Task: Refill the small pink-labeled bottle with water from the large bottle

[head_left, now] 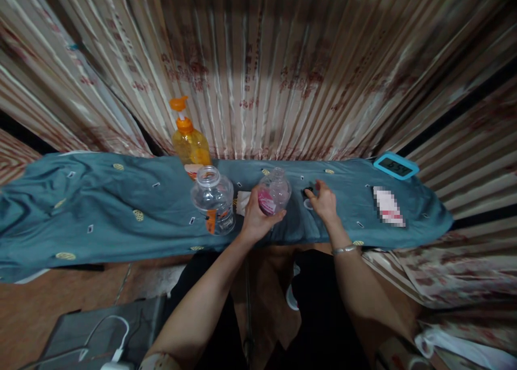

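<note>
Fingers of my left hand (pixel 254 219) wrap the uncapped jar (pixel 273 192); right hand (pixel 324 202) pinches its black cap (pixel 309 191), not yet fitted.

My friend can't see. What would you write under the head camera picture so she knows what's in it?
A person's left hand holds a small clear jar with something pink inside, above a table under a blue cloth, while the right hand rests on the cloth touching a small dark thing. Another clear jar, an orange pump bottle and a blue clock are there too.

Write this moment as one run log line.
left hand: holds pink-label jar | right hand: on small dark cap | blue cloth
</note>
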A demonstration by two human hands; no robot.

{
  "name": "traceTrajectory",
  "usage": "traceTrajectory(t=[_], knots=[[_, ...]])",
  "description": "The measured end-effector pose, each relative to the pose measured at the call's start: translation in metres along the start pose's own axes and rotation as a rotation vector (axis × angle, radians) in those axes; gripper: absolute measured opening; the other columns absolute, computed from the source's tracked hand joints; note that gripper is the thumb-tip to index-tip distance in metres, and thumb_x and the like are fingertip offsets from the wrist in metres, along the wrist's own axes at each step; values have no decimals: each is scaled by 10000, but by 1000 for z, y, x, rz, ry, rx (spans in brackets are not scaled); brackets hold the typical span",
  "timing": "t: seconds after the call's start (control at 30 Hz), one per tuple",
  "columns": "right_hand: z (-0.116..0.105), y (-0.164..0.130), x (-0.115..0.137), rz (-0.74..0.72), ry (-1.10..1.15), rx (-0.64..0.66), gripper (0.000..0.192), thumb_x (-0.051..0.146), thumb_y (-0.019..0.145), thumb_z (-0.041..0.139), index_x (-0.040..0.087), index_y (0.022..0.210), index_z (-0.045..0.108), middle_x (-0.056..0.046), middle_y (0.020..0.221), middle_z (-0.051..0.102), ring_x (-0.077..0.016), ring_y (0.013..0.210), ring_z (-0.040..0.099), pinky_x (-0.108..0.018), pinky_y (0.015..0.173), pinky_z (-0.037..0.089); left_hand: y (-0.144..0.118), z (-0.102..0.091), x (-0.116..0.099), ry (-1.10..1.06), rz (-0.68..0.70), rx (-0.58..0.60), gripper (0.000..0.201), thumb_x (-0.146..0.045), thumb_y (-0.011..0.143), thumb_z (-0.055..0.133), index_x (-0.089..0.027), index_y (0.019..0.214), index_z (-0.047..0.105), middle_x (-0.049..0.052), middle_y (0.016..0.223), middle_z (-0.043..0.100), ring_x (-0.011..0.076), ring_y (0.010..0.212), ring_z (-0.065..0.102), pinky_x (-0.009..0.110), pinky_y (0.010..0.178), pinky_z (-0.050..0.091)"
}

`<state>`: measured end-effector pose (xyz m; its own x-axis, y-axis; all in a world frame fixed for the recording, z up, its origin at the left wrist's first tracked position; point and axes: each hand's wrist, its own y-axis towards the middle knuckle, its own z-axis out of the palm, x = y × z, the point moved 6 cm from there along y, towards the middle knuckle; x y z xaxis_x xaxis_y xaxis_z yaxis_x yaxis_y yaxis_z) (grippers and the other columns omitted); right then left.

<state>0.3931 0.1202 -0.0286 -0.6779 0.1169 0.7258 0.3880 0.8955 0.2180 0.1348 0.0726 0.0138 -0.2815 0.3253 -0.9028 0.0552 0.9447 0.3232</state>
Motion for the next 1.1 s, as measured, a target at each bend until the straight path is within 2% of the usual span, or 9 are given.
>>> traceTrajectory(t=[0.1,0.23,0.3,0.4,0.57,0.7,0.77,0.97,1.1], knots=[[-7,-15,26,-109,181,27,365,418,919,618,170,1186,593,-87,1157,643,-256,1061,620,-515,957,476,1,3,0,-20,-19,5,736,-337,620,811,-201,1235,432,92,1171,632,270,1087,627,447,964,503],[-8,-48,75,-297,435,232,517,592,924,511,161,1200,581,-96,1086,684,-238,982,668,-465,876,534,2,8,-1,-47,-9,-10,708,-333,627,805,-201,1218,439,100,1190,618,277,1101,618,451,967,505],[-7,-65,97,-367,482,311,645,668,837,574,176,1254,548,-103,1131,685,-253,1038,656,-450,889,534,2,12,0,-59,4,-12,697,-337,629,798,-184,1210,446,110,1182,616,279,1094,616,454,964,507],[-3,-81,114,-387,444,331,699,569,725,742,190,1272,528,-110,1179,672,-271,1041,652,-429,907,520,2,18,2,-60,37,-11,679,-317,642,772,-168,1222,454,117,1193,610,273,1114,606,449,985,498],[-1,-82,110,-327,330,218,495,424,744,735,176,1144,582,-108,1033,702,-278,900,667,-449,832,518,1,27,7,-9,72,9,786,-249,646,753,-170,1340,391,148,1341,547,292,1260,533,476,1098,419],[-9,-72,99,-318,295,156,414,427,768,736,178,1070,603,-43,913,696,-214,791,658,-397,758,522,-5,33,10,-4,74,77,1042,-333,627,812,-175,1468,217,195,1522,356,329,1416,371,513,1178,318],[-14,-65,91,-302,270,99,407,449,779,735,178,1051,600,-24,872,677,-192,741,637,-380,726,517,-11,32,9,15,78,87,1078,-372,639,817,-181,1486,180,197,1551,305,331,1454,307,523,1198,282],[-13,-46,72,-272,208,-22,414,501,841,675,172,1076,588,-21,887,647,-174,729,613,-374,721,518,-30,20,-17,65,199,119,842,-327,743,752,-213,1445,303,158,1494,413,300,1412,385,509,1185,319],[-6,-38,67,-261,176,-41,416,503,869,645,171,1114,585,-41,962,648,-187,794,626,-391,754,523,-47,-4,-43,99,251,97,658,-293,800,698,-214,1384,403,133,1404,513,266,1328,486,457,1134,402]])
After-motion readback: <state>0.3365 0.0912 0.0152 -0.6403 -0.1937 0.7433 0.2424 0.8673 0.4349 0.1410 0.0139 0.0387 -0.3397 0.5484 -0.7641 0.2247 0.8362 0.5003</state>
